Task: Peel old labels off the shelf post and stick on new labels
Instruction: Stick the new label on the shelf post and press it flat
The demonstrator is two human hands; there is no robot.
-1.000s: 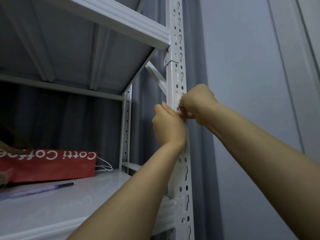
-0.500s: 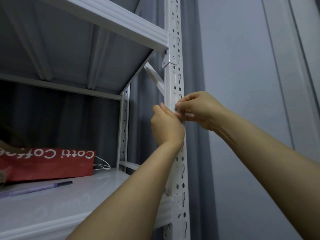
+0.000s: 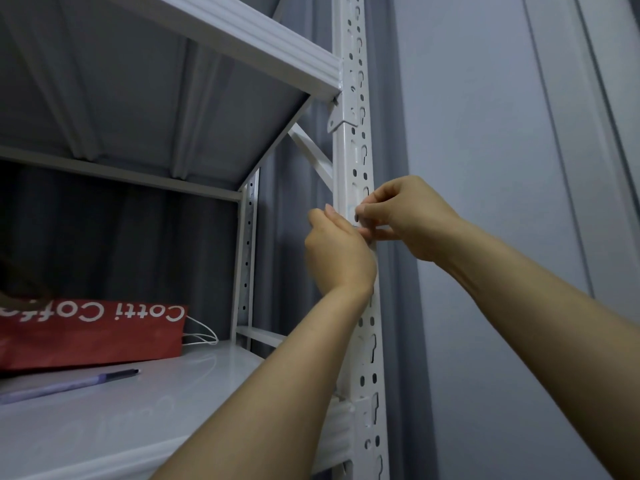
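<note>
The white perforated shelf post (image 3: 360,157) runs up the middle of the head view. A small pale label (image 3: 350,211) is on the post at hand height, mostly hidden by fingers. My left hand (image 3: 337,252) is raised against the post's left face, its fingers curled at the label's lower edge. My right hand (image 3: 407,216) comes in from the right, thumb and forefinger pinching at the label on the post's front. Both hands touch each other at the label. I cannot tell old label from new.
A white upper shelf (image 3: 242,36) juts out above the hands. On the lower shelf (image 3: 145,420) lie a red paper bag (image 3: 90,330) and a purple pen (image 3: 69,388). A grey curtain and pale wall (image 3: 485,168) stand right of the post.
My right hand has shifted slightly right and uncurled from over the post, its fingertips now pinching at the label. The left hand has stayed against the post.
</note>
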